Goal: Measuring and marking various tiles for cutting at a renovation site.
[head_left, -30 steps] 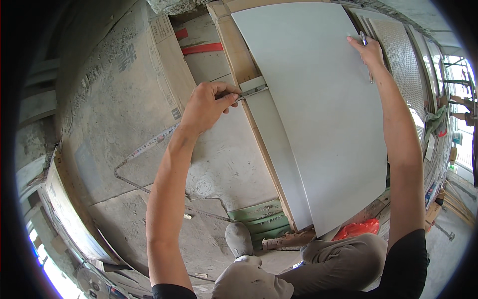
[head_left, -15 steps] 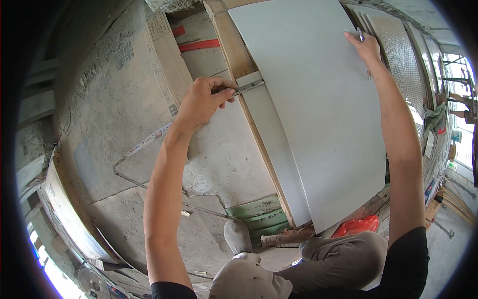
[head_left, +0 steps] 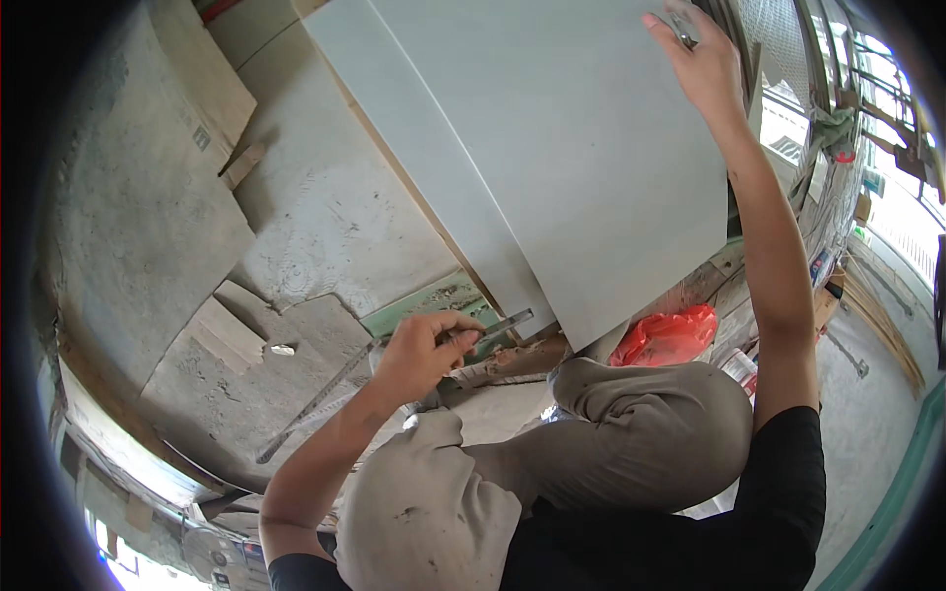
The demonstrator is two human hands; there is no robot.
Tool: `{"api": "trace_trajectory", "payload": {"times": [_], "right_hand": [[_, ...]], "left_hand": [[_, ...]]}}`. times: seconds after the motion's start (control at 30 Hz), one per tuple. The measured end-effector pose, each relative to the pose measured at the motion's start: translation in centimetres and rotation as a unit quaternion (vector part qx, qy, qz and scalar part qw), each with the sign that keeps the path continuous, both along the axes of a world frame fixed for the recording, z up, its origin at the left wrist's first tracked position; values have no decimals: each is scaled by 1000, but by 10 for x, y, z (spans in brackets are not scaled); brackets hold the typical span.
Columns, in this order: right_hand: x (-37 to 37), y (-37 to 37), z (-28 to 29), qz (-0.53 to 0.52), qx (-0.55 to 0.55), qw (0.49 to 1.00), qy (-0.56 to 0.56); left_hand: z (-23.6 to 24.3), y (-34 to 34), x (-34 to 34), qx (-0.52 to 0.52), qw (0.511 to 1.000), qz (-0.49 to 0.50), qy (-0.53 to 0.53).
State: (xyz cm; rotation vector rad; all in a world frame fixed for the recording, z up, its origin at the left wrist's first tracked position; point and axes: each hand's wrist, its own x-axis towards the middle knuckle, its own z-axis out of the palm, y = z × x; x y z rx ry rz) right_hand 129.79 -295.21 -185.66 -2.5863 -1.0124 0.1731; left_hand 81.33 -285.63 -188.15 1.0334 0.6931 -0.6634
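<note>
My left hand [head_left: 424,355] is closed on the blade of a measuring tape [head_left: 514,320]. The tape's end sticks out past my fingers, above the near corner of the lower grey tile [head_left: 424,148]; the rest of the strip trails down to the left. A larger light-grey tile [head_left: 591,167] lies on top, shifted right, so a strip of the lower one shows. At the far right edge of the upper tile, my right hand [head_left: 708,69] holds a slim silver pen-like tool [head_left: 682,35], mostly hidden by the fingers.
Wooden edging [head_left: 414,192] runs beneath the tiles' left side. Cardboard pieces [head_left: 222,335] lie on the dusty floor at left. A red plastic bag [head_left: 670,333] sits beside my bent knee [head_left: 650,424]. More sheets [head_left: 774,39] lean at the far right.
My left hand has come toward me with the tape end, from the tile's left edge to its near corner. My right hand stays by the tile's far right edge. The view has shifted.
</note>
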Motion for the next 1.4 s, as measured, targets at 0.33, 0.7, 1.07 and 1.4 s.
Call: {"api": "trace_trajectory", "payload": {"times": [0.33, 0.7, 1.07, 1.4], "right_hand": [[-21, -36, 2, 10, 37, 998, -45], [-45, -54, 20, -37, 61, 997, 18], [-50, -65, 25, -50, 28, 998, 24], [-61, -57, 43, -55, 6, 997, 54]], "left_hand": [[-5, -73, -1, -30, 997, 78, -5], [-13, -77, -4, 90, 992, 53, -74], [-7, -95, -14, 49, 994, 78, -61], [5, -90, -8, 61, 994, 66, -68]]}}
